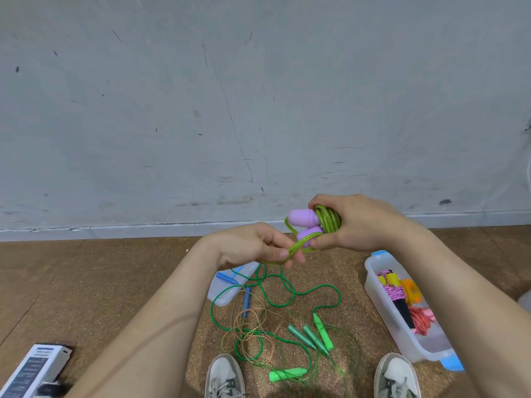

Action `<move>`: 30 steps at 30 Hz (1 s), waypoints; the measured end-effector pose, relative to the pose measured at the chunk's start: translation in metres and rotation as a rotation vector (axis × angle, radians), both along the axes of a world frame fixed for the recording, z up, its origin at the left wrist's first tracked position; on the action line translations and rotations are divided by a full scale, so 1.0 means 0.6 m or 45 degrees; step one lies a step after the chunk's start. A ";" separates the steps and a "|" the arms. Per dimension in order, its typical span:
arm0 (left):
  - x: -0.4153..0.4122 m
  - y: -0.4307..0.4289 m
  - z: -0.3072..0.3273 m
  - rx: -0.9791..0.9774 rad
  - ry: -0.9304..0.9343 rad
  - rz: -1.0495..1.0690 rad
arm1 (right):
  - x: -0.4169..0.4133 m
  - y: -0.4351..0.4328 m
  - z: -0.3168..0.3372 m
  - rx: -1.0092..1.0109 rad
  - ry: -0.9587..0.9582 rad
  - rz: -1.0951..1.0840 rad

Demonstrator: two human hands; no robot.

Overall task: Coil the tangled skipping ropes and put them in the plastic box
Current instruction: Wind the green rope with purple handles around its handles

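Bright, even, diffuse indoor light; shadows are faint, with a soft dark patch beside the carton; mild sheen on the plastic box; wide-angle distortion bows the skirting and stretches the forearms at the lower edge; corners slightly soft.

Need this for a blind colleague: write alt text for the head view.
The right hand grips a coiled green rope with purple handles while the left hand pinches its loose loop. Below, tangled ropes lie on the floor beside a plastic box holding others.
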State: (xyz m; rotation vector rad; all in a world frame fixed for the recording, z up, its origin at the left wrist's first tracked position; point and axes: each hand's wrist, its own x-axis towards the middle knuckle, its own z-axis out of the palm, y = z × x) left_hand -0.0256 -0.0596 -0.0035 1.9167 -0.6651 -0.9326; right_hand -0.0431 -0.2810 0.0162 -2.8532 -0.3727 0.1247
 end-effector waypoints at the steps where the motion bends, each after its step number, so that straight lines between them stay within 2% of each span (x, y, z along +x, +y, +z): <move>1: -0.002 -0.005 -0.001 -0.022 0.002 -0.007 | 0.002 -0.004 0.000 0.009 0.006 -0.004; 4: -0.007 -0.020 0.002 -0.024 -0.046 0.009 | 0.006 -0.017 -0.003 0.095 0.033 -0.010; 6: -0.008 -0.027 0.011 0.058 -0.171 0.057 | 0.007 -0.023 -0.006 0.152 0.053 0.002; 11: -0.017 -0.044 0.042 0.558 -0.878 0.052 | 0.008 -0.018 -0.008 0.233 0.085 0.005; 13: -0.026 -0.047 0.056 0.577 -0.938 0.041 | 0.007 -0.017 -0.007 0.297 0.100 0.002; 16: -0.029 -0.038 0.064 0.430 -0.889 0.163 | 0.003 -0.016 -0.002 0.509 0.169 0.010; 20: -0.033 -0.036 0.072 0.093 -0.803 0.426 | -0.007 -0.013 0.004 0.905 0.493 0.047; 25: -0.032 -0.043 0.073 -0.053 -0.797 0.522 | -0.009 -0.019 0.002 0.997 0.653 0.033; 30: -0.031 -0.050 0.070 -0.114 -0.936 0.516 | -0.010 -0.027 0.003 1.034 0.680 0.029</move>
